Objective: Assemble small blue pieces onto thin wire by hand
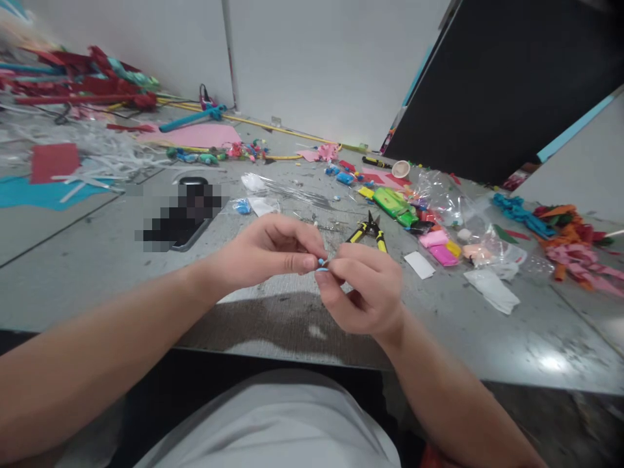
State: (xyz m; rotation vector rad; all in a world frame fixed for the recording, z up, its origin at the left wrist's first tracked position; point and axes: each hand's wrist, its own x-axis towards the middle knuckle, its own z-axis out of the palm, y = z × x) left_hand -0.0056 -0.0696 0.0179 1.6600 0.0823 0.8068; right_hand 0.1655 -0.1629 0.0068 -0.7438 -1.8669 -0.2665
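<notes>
My left hand [270, 250] and my right hand [365, 286] meet fingertip to fingertip above the near part of the grey table. Both are closed in a pinch on a small blue clay-like piece [322, 265], mostly covered by the fingers. Its exact shape is too small to make out. Just beyond my right hand lie wire cutters [371, 227] with black and yellow handles, jaws pointing away. Thin wires [305, 192] lie past my left hand, near a small plastic bag with something blue [242, 206].
A phone [190, 218], partly blurred out, lies left. Colourful soft packets [394, 207] and clear plastic bags [439, 195] spread to the right, with a white card [419, 265] nearer. Crepe paper pieces [570, 250] lie far right; paper strips [92, 153] pile up far left.
</notes>
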